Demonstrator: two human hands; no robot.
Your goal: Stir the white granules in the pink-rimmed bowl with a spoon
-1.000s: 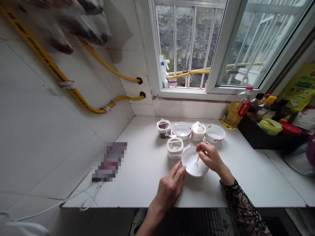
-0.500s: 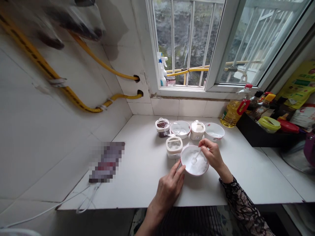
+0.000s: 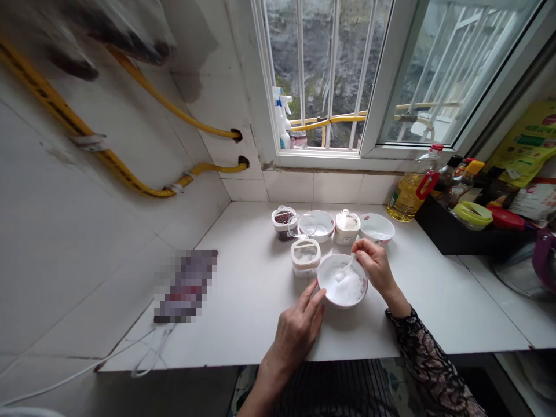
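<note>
The right hand (image 3: 374,266) pinched a white spoon (image 3: 341,276), its tip farther from the person than a second earlier. Just left of that hand sat the bowl (image 3: 326,279) of white powder (image 3: 348,289); the left hand (image 3: 299,324), loosely half-open, touched its rim.

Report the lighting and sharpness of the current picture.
Head view: daylight comes through the window; the space below the counter is dark; the bags at upper left look blurred; the left hand, right hand and bowl look fairly sharp; a pixelated patch hides something.
</note>
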